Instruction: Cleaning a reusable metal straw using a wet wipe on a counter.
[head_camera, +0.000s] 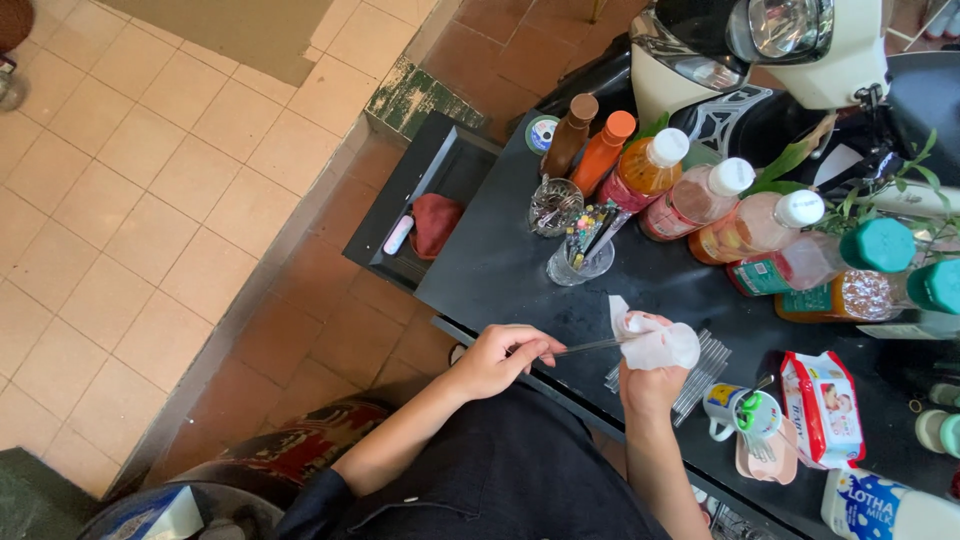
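Fingers of the left hand (500, 358) are curled tight around one end of a thin metal tool (588, 347). The right hand (652, 378) has its fingers closed around a white wipe (655, 342), and the wipe is wrapped over the other end of the tool, so that tip is hidden.

The tool is slim, straight and shiny grey, like a long stick. I cannot tell what kind of tool it is. It lies almost flat, with its long side running from 9 o'clock to 3 o'clock. The hidden tip points to 3 o'clock, into the wipe.

Both hands are held over the near edge of the black counter (500, 260). Just behind the wipe, at 3 o'clock, lies a row of clear sticks (708, 366). At 12 o'clock from the hands stands a glass cup (580, 258) full of little tools. Behind it is a row of bottles (700, 195) with orange and pink drink inside. At 4 o'clock sits a small mug (727, 410), and beside it a red and white pack of wipes (822, 405).
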